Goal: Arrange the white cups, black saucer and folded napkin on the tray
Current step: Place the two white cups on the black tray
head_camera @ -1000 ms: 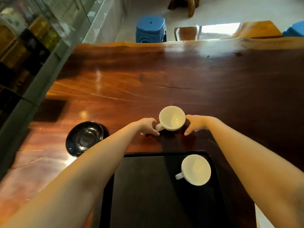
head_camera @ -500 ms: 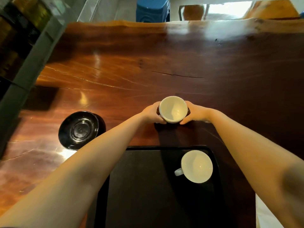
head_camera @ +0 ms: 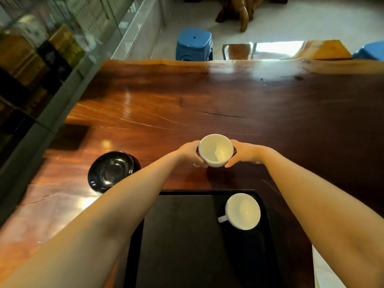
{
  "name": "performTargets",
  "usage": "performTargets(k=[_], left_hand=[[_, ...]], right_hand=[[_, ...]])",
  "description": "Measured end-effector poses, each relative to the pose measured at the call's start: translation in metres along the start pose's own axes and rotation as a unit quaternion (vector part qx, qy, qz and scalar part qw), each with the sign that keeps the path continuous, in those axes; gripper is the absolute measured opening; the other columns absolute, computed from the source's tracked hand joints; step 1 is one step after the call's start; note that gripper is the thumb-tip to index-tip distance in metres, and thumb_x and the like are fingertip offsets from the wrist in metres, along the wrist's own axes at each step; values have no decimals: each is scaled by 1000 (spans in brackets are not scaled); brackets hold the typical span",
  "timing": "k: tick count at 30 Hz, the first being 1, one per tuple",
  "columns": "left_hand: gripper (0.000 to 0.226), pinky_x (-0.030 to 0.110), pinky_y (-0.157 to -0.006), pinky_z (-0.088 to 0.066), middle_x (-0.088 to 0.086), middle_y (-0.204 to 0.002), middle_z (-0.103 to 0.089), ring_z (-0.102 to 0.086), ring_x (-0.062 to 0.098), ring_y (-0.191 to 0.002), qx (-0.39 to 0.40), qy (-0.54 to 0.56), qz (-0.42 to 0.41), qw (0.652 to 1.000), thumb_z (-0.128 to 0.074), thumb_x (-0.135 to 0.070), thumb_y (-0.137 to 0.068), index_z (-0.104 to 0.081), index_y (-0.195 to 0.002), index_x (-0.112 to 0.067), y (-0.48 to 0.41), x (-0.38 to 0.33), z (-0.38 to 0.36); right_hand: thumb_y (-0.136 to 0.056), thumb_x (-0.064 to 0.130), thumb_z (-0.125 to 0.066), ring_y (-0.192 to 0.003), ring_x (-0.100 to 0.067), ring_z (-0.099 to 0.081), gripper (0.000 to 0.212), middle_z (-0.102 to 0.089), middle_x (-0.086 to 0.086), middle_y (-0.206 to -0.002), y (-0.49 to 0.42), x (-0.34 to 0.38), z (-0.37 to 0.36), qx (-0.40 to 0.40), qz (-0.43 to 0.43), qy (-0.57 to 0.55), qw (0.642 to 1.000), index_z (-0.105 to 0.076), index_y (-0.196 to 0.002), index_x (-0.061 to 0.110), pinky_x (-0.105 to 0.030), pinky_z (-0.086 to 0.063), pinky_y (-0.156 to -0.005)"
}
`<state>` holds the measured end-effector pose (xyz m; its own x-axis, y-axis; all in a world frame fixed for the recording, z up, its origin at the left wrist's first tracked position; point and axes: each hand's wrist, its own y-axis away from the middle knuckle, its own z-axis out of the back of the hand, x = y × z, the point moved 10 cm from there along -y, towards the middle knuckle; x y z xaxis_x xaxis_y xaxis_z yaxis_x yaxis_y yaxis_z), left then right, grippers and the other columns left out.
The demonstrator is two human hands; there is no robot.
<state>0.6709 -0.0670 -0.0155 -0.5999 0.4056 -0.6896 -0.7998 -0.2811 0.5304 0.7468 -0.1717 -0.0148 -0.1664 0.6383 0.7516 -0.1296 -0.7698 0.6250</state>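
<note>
A white cup [head_camera: 215,150] is held between both hands just beyond the far edge of the black tray [head_camera: 187,235]. My left hand [head_camera: 190,153] grips its left side and covers the handle. My right hand [head_camera: 244,152] presses against its right side. The cup's shadow falls on the wood below it. A second white cup [head_camera: 243,210] stands in the tray's far right corner, handle pointing left. The black saucer [head_camera: 111,171] lies on the table left of the tray. No napkin is in view.
The wide polished wooden table [head_camera: 228,100] stretches ahead. A glass cabinet [head_camera: 31,69] runs along the left side. Blue stools [head_camera: 194,43] and a wooden bench [head_camera: 286,49] stand past the table's far edge.
Both hands went from touching the cup's sides to gripping it. The cup now appears lifted a little off the table, with its shadow showing beneath.
</note>
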Motion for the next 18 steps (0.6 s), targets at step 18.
performTargets(k=[18], left_hand=[[79,28,-94,-39,-1,-130,-53,-47,12,-116,-91,16,-33,995,-81,-23,-66,-41,-133,-24,128,43,12]], right_hand=[[-76,-2,-71,-112,-3,-45,68,-45,18,-120,46,60,-104,50,86,24,995,-39,-118,42,-18,-38,-95]])
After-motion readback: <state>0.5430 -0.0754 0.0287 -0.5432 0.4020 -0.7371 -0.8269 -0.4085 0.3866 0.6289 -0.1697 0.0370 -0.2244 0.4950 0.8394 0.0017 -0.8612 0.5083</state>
